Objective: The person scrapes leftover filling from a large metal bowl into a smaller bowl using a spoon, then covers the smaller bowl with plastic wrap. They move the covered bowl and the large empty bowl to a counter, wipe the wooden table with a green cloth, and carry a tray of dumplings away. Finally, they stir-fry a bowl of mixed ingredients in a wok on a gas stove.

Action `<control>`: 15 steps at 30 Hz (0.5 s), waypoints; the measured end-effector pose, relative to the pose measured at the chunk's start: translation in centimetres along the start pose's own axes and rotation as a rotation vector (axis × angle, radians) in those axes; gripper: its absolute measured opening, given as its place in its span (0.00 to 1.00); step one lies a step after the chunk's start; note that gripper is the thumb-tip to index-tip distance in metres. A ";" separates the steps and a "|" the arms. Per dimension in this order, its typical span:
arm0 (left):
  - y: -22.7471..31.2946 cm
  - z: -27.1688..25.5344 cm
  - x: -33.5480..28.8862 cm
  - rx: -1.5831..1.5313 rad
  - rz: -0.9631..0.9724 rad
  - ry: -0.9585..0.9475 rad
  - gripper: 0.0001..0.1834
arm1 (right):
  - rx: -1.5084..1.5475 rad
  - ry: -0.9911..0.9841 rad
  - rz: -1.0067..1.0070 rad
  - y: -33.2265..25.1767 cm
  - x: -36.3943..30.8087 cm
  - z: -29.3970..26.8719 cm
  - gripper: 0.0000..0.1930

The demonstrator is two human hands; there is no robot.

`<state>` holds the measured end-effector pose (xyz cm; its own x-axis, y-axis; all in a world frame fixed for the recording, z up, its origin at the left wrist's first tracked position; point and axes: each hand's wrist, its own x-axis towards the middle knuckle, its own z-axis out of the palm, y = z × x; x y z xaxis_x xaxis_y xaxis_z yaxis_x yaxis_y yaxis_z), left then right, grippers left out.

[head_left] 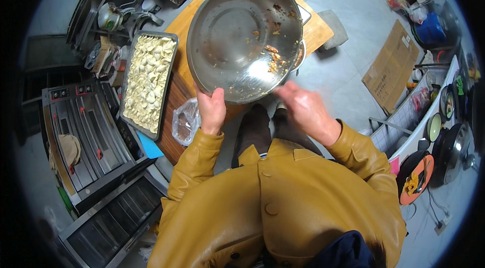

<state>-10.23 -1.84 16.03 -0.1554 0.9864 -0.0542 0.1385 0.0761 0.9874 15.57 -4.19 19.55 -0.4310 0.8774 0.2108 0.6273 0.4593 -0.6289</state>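
A large round steel bowl (227, 30) is tipped toward me over the wooden table (316, 30). Bits of brown and yellowish food filling (274, 58) cling to its inner right side. My left hand (212, 108) grips the near rim, thumb up against the outside edge. Close by the bowl's near right rim is my right hand (305, 111), its fingers curled and smeared by motion; whether they hold anything does not show. To the left, a dark tray (171, 68) carries many pale folded dumplings (149, 81). A clear plastic bag (185, 121) lies beside my left wrist.
A deck oven with red handles (93, 126) stands at the left. Pots and a kettle (109, 17) crowd the far left. A grey stool (333, 30) is beside the table. Flattened cardboard (391, 65) lies on the floor, near a right-hand counter with pans (447, 154).
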 end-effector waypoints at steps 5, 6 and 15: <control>0.1 -0.1 -0.1 -0.057 -0.044 0.024 0.32 | -0.359 -0.108 0.296 1.1 0.3 -0.4 0.03; 0.1 0.0 -0.2 -0.057 -0.045 0.027 0.32 | -0.256 -0.100 0.220 1.0 0.6 -0.3 0.04; 0.4 1.2 -0.8 -0.060 -0.042 0.012 0.33 | -0.030 -0.030 0.203 0.5 0.7 3.5 0.07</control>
<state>-8.86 -2.41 16.25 -0.1712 0.9807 -0.0941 0.0730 0.1079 0.9915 13.29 -3.86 16.78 -0.3124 0.9481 0.0598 0.7219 0.2779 -0.6338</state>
